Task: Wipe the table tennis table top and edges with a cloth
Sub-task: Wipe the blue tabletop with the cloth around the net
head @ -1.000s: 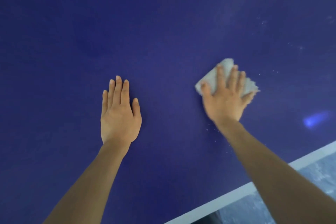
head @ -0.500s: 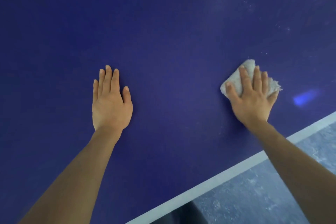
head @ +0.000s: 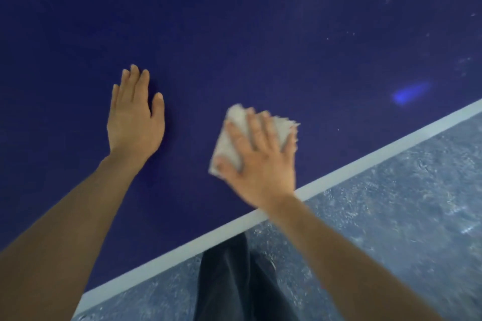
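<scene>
The right hand (head: pixel 260 161) lies flat on the cloth (head: pixel 236 138), fingers straight and spread, pressing it onto the table (head: pixel 260 34). Nothing is curled round it — the palm and fingers simply bear down. The cloth is white, folded to a rough pad, and blurred; its frayed edge sticks out past the fingertips on the far right side, and a corner shows beside the thumb on the left. Cloth and hand sit on the dark blue top, near the white line (head: pixel 365 161) that runs along the table's edge, just behind the wrist.

To the left of the cloth, apart from it, the left hand (head: pixel 134 122) rests palm down on the blue top, fingers straight and close together, thumb a little out — it holds nothing.

Pale specks dot the top beyond and right of the cloth, and a small bright blue glint (head: pixel 409 92) shows to the right of it. Below the edge lies a grey speckled floor (head: pixel 391 229), with the person's dark trouser leg (head: pixel 234 281) under the right forearm.
</scene>
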